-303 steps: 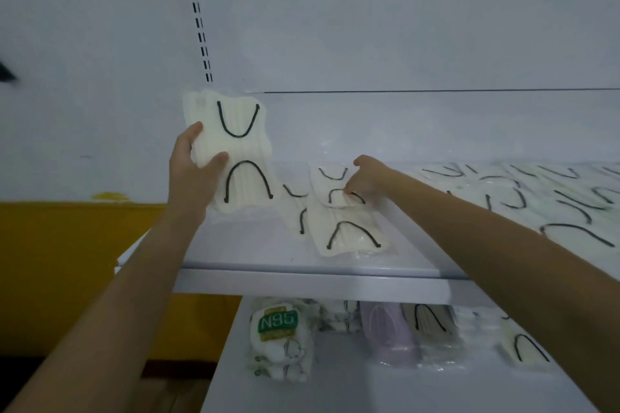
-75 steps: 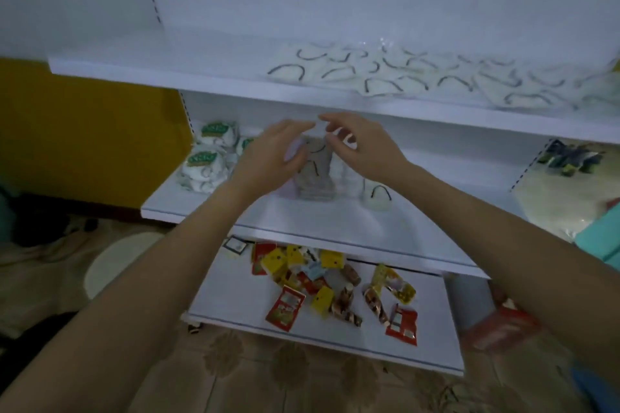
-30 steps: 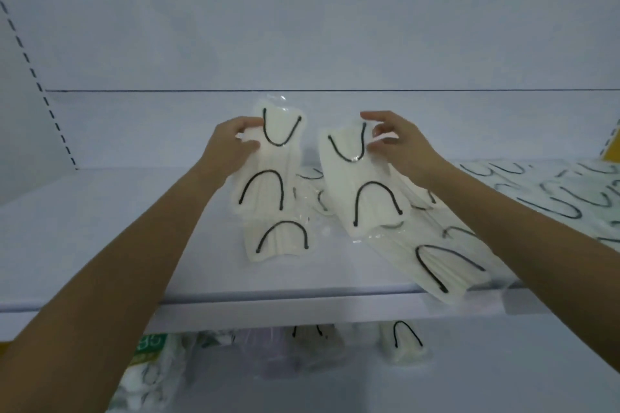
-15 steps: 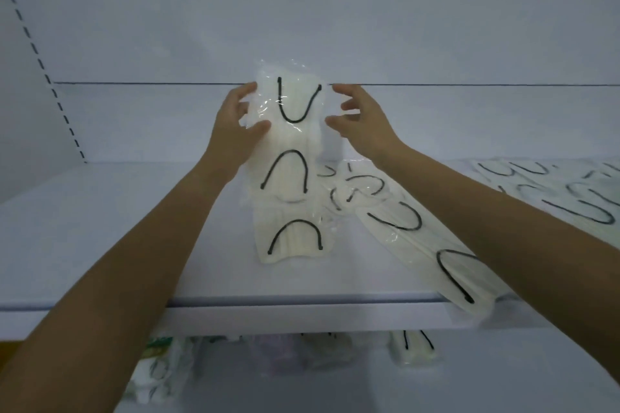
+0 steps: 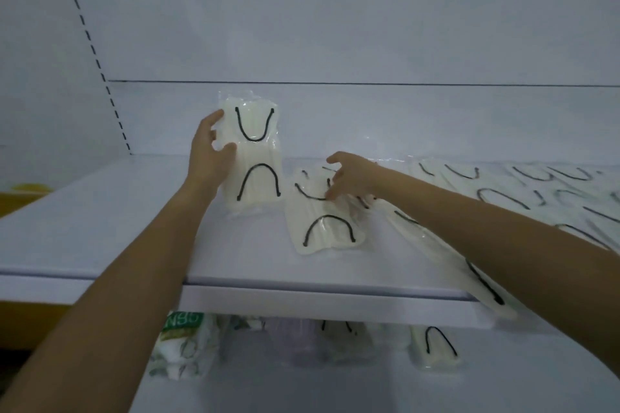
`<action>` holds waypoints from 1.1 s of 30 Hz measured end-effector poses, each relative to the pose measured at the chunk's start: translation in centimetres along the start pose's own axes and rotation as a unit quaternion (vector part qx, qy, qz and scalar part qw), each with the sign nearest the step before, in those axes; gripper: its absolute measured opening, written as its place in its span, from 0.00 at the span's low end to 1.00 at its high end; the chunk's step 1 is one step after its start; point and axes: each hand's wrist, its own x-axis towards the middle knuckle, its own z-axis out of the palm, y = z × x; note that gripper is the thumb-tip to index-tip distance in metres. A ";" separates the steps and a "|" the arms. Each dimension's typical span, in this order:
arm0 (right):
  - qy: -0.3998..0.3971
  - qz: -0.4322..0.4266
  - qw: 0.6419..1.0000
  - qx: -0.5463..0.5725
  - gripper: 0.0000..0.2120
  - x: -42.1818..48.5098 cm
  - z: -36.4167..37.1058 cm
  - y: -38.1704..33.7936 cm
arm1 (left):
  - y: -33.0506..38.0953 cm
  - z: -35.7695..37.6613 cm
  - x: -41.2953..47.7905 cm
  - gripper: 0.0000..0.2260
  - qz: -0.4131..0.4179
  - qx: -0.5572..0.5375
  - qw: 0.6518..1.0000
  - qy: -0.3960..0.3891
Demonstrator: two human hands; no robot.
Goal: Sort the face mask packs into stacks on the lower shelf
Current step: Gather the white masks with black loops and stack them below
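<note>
We hold one cream mask pack [image 5: 256, 157] upright in our left hand [image 5: 209, 157], gripping it by its left side with the thumb laid on its front, above the upper shelf [image 5: 100, 228]. Our right hand [image 5: 352, 176] reaches down onto a flat pack [image 5: 323, 225] lying on that shelf, fingers bent onto its far end; we cannot tell whether they pinch it or only touch it. The wrappers look slick, so the upright pack, held by one side only, may slide out if we loosen the thumb. The flat pack lies against its neighbours, so lifting it carelessly may drag the loose packs [image 5: 536, 188] along. The likeliest trouble is the overhanging pack [image 5: 493, 302], which juts past the shelf's front edge just under our right forearm; a sweep of that arm could tip it off. Nothing we hold has reached the lower shelf [image 5: 335, 389] yet. There a green-labelled pack [image 5: 183, 342] and a cream pack [image 5: 436, 349] sit among others in dim light, so we may mix kinds in one stack.
</note>
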 end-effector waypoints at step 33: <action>0.265 -0.181 0.874 0.365 0.28 3.2 -1.3 -5.6 | 1.7 0.7 -1.3 0.13 0.024 -0.111 0.990 -0.088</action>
